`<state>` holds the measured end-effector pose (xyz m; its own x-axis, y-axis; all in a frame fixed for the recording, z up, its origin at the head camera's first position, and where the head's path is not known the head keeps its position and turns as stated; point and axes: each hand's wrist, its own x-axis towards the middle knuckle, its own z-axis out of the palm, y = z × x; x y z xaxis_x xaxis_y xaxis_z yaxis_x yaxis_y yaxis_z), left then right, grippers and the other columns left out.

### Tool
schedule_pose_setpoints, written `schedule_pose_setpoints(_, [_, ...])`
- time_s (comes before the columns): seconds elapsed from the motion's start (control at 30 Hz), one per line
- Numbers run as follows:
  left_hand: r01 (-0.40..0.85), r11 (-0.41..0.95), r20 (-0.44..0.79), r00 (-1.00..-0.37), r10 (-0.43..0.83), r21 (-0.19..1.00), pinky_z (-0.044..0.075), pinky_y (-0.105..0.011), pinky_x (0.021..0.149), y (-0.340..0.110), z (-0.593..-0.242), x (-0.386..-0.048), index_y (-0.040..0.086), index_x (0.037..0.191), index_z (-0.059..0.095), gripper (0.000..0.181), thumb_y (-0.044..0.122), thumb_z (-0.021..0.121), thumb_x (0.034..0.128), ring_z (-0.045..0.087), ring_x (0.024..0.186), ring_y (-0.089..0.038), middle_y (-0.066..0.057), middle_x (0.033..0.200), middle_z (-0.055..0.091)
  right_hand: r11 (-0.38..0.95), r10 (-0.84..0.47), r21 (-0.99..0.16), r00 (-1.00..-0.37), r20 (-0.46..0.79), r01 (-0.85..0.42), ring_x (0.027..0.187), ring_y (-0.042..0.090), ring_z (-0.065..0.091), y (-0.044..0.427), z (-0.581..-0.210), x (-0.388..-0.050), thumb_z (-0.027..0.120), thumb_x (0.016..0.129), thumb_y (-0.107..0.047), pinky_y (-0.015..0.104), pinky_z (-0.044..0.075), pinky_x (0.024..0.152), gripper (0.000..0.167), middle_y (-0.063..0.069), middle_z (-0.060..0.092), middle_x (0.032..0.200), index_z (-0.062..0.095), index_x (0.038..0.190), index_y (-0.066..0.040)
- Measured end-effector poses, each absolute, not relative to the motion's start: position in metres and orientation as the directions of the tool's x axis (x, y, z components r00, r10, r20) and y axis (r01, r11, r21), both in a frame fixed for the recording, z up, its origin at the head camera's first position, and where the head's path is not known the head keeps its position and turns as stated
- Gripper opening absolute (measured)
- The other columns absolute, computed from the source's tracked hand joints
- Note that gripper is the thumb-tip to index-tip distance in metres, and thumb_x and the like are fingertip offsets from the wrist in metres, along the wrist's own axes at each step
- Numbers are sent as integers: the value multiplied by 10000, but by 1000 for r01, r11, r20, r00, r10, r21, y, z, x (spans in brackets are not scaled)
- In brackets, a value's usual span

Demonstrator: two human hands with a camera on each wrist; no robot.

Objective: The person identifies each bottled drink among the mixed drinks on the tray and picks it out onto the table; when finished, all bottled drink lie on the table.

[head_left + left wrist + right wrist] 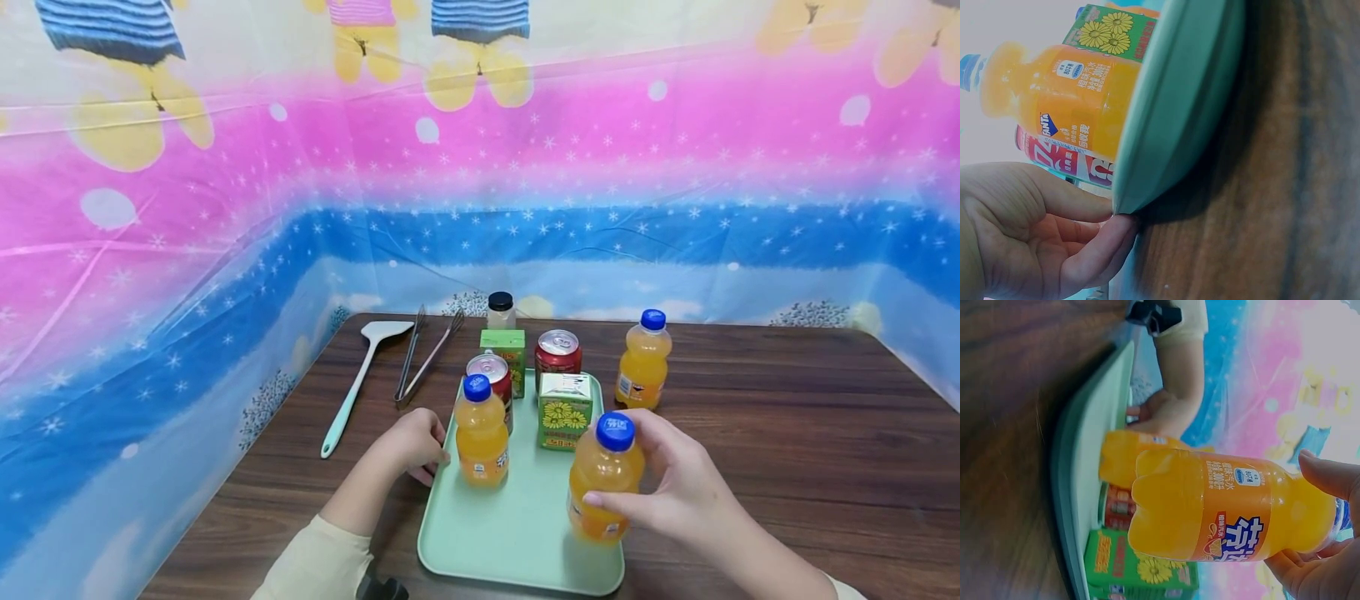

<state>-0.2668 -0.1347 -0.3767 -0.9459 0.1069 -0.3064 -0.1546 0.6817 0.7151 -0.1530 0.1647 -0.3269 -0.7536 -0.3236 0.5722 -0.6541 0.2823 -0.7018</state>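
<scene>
My right hand [678, 475] grips an orange soda bottle [588, 487] with a blue cap. In the right wrist view this bottle [1210, 509] is held off the tray, its base over the near right part. With thumb and fingers my left hand [412, 442] pinches the left rim of the pale green tray [517, 550]; the left wrist view shows this pinch at the tray edge [1175, 125]. A second orange soda bottle [482, 450] stands on the tray beside the left hand. Behind it are two red cans [558, 354] and two green drink cartons [566, 421].
A third orange soda bottle [643, 367] stands on the dark wooden table [810, 417], right of the tray. Left of the tray lie a pale spatula [360, 383] and metal tongs [431, 362]. A black-capped jar [501, 310] stands behind the tray, near a patterned cloth [600, 158].
</scene>
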Motion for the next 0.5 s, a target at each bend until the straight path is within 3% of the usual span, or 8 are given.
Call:
schedule_pose_setpoints(0.3, [-146,683,-300,-947,112,716,566,-328,498,-136,-377,-267,-32,880,524,182,-79,678,796,610,623,-240,-151,815,539,438,-202,-709,-829,522,-553,952,123,631,182,-322,-169,860,655,-104,262,542,786,647,-4,623,1100,521,1204,-66])
schedule_pose_setpoints(0.5, [-141,684,-296,-949,113,716,565,-328,494,-135,-377,-266,-29,877,521,185,-79,680,795,610,619,-237,-149,812,539,496,-116,-728,-867,485,-473,966,222,635,192,-323,-181,842,694,-155,354,563,761,621,69,610,1128,513,1211,-53])
